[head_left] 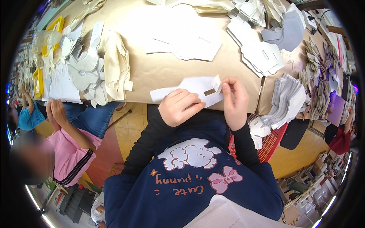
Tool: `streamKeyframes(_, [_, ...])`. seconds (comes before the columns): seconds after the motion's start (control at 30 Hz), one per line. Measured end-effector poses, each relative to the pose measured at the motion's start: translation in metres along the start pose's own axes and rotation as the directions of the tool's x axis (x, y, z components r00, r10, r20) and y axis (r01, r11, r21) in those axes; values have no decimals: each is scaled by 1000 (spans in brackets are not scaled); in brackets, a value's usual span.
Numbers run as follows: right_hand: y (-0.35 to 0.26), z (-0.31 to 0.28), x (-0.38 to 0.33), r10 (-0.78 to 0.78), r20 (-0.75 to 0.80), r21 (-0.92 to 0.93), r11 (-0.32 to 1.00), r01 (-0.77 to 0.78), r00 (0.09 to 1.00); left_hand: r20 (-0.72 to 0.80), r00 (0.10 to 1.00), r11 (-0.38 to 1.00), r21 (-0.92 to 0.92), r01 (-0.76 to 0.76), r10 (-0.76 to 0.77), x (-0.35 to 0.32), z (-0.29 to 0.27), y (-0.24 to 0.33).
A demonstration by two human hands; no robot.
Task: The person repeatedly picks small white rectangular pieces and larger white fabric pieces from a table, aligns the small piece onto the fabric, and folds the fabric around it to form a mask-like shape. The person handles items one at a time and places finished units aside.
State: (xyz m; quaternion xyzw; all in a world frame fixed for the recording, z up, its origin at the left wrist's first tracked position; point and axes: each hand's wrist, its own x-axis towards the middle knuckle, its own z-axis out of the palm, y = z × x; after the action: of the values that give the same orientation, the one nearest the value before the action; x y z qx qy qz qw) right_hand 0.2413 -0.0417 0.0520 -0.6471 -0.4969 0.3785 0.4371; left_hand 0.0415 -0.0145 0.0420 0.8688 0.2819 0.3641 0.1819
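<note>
A flat white cut-out piece (195, 84), card or fabric, lies at the table's near edge. Through it runs a narrow brown rectangle (209, 92), either a slot or a strip; I cannot tell which. My left hand (180, 107) rests on the piece's near edge, fingers curled and pressed together on it. Between the thumb and forefinger of my right hand (235, 100) is a small white tab (216, 83), raised at the right end of the brown rectangle. Whether the tab is still joined to the piece is unclear.
Loose white cut pieces (190, 45) lie farther back on the brown-covered table (148, 68). Stacks of white pieces (262, 57) and a wavy pile (285, 99) stand at right. Cream (117, 62) and grey pieces (85, 68) lie left, beside a co-worker in pink (72, 152). A red basket (273, 142) is below.
</note>
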Motion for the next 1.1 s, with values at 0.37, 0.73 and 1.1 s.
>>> streamKeyframes(0.37, [15,-23,20,230,-126,583,804,-115,965,0,1000,999,-29,26,-27,-12,-3,5])
streamKeyframes(0.73, [-16,-50,33,29,180,527,841,-121,983,290,789,818,-32,574,-542,3,-21,-26])
streamKeyframes(1.1, [-33,-6,24,-97,331,97,993,69,939,371,511,29,-787,617,-775,24,-13,12])
